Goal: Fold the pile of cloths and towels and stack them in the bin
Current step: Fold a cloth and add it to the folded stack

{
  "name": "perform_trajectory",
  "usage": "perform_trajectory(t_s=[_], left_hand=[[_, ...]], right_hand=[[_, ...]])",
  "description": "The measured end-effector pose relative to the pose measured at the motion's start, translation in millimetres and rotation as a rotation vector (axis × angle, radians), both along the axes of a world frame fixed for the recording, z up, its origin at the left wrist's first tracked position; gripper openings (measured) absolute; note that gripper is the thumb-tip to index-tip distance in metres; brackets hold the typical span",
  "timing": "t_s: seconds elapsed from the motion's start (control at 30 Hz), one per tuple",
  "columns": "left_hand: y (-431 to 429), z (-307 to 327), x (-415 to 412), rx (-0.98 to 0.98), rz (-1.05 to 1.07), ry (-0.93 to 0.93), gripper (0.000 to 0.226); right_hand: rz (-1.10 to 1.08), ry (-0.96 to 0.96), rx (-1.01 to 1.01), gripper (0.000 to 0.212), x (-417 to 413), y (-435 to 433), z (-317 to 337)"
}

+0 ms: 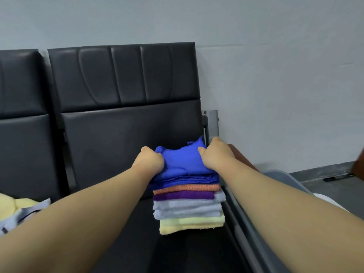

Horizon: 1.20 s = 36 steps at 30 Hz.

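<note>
Head view shows the left hand (pixel 150 161) and right hand (pixel 213 155) each clenched on an opposite side of a rumpled bright-blue soft cloth (pixel 183 164), probably to square it atop the neat stack of fuzzy folded towels (pixel 189 205), layered orange, purple, grey and pale yellow. That stack sits on the smooth black padded bench seat (pixel 122 142). Unfolded yellow and grey cloths (pixel 17 209) wait at 9 o'clock, and what looks like the grey plastic bin's rim (pixel 275 174) lies at 3 o'clock.
</note>
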<state>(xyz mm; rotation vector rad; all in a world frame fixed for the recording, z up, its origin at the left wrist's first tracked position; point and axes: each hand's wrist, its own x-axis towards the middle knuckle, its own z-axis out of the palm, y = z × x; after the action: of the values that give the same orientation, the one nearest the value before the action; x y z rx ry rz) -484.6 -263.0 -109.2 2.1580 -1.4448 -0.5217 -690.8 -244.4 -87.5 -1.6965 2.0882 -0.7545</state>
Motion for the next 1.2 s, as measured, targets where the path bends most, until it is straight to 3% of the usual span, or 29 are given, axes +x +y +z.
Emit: perform_trajectory(t_s=[0.13, 0.33, 0.57, 0.8, 0.93, 1.07, 1.2], left_hand=[[20.8, 11.6, 10.0, -0.072, -0.014, 0.010, 0.045], [93.9, 33.8, 56.5, -0.078, -0.085, -0.123, 0.043], [206.9, 44.1, 183.3, -0.015, -0.088, -0.288, 0.042], [302.0, 51.4, 316.7, 0.041, 0.051, -0.384, 0.054], [342.7, 38.4, 369.3, 0.081, 0.066, -0.325, 0.042], [367.5, 6.3, 409.2, 0.187, 0.041, -0.320, 0.056], [376.2, -27.5, 426.3, 0.346, -0.090, -0.297, 0.046]], right_hand=[[0.044, 0.110, -0.041, 0.060, 2.6, 25.0, 9.1], [0.234, 0.231, -0.116, 0.050, 48.4, 85.6, 25.0], [0.467, 0.276, -0.131, 0.042, 160.2, 163.1, 28.4], [0.733, 0.245, -0.038, 0.035, 293.0, 206.5, 16.0], [0.865, 0.257, -0.014, 0.025, 363.3, 224.8, -3.5], [1.025, 0.295, 0.072, 0.038, 412.9, 238.7, -32.7], [1.160, 0.326, 0.158, 0.039, 439.9, 254.0, -59.0]])
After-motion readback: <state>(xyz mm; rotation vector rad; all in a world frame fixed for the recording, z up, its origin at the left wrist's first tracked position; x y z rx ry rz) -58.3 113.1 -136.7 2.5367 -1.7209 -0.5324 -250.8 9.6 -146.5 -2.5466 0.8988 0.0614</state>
